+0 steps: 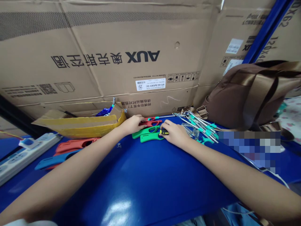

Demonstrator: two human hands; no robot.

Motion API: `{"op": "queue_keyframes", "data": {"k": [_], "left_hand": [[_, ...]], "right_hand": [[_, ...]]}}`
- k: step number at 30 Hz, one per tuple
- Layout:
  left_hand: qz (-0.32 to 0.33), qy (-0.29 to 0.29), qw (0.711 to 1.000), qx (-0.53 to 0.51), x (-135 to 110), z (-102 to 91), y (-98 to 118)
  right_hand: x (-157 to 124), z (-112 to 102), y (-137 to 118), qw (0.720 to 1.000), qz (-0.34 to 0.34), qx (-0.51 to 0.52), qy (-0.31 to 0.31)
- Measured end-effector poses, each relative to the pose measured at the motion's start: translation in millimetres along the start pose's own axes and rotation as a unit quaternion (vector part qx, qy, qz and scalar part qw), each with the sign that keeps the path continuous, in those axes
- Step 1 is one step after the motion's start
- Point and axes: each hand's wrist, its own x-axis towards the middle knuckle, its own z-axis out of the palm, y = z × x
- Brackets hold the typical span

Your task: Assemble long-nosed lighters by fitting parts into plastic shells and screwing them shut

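Note:
My left hand (133, 124) reaches to the far side of the table, fingers curled at the end of a red plastic handle shell (152, 123). A second red shell with a teal trigger and a metal tube (166, 116) lies just behind it. In my right hand (176, 133) is a short screwdriver (164, 132) with a yellow and black handle; its tip is hidden. Two green handle shells (150, 137) with finger loops lie between and below my hands, close to the screwdriver. Right of my right hand is a pile of metal tubes with teal parts (199, 124).
A yellow-taped cardboard box (94, 127) stands left of my left hand. Orange shells (72, 146) and a blue shell (55, 160) lie beside my left forearm. A power strip (28, 158) is far left, a brown backpack (230, 91) right. Large cardboard (105, 37) walls the back.

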Motion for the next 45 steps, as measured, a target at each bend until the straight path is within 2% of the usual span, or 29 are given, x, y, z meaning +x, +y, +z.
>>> {"op": "queue_keyframes", "data": {"k": [4, 10, 14, 20, 24, 28, 31, 33, 35, 37, 39, 41, 45], "left_hand": [[0.006, 0.054, 0.999, 0.005, -13, -4.3, 25], [0.077, 0.038, 0.996, 0.002, -46, -0.2, 64], [0.068, 0.031, 0.997, -0.002, -60, 7.5, 69], [0.04, 0.045, 0.997, -0.049, -79, 14.7, 70], [0.023, 0.053, 0.995, -0.085, -99, 15.3, 78], [0.005, 0.048, 0.992, -0.116, -122, 11.7, 88], [-0.021, 0.055, 0.99, -0.126, -137, 8.5, 90], [-0.038, 0.061, 0.989, -0.131, -144, 7.1, 88], [-0.045, 0.064, 0.987, -0.139, -149, 6.7, 86], [-0.043, 0.066, 0.986, -0.149, -151, 7.9, 84], [-0.039, 0.071, 0.984, -0.158, -152, 10.7, 83], [-0.036, 0.076, 0.982, -0.167, -153, 14.2, 82], [-0.035, 0.081, 0.978, -0.187, -153, 19.1, 81]], "right_hand": [[2, -8, 2, 1.0, 0.015, 0.002, 0.011], [8, -20, 25, 0.998, 0.055, -0.002, 0.01], [9, -13, 32, 0.994, 0.101, -0.024, -0.034], [7, -17, 23, 0.984, 0.131, -0.057, -0.103], [6, -22, 24, 0.979, 0.154, -0.079, -0.109], [8, -24, 33, 0.98, 0.156, -0.093, -0.085], [7, -30, 28, 0.989, 0.115, -0.082, -0.048], [3, -35, 13, 0.997, 0.052, -0.05, -0.038], [-5, -39, -9, 0.997, -0.041, -0.001, -0.069], [-15, -39, -31, 0.984, -0.132, 0.038, -0.111], [-24, -36, -46, 0.969, -0.195, 0.053, -0.144], [-30, -31, -52, 0.96, -0.225, 0.058, -0.154], [-31, -24, -48, 0.952, -0.252, 0.079, -0.154]]}}
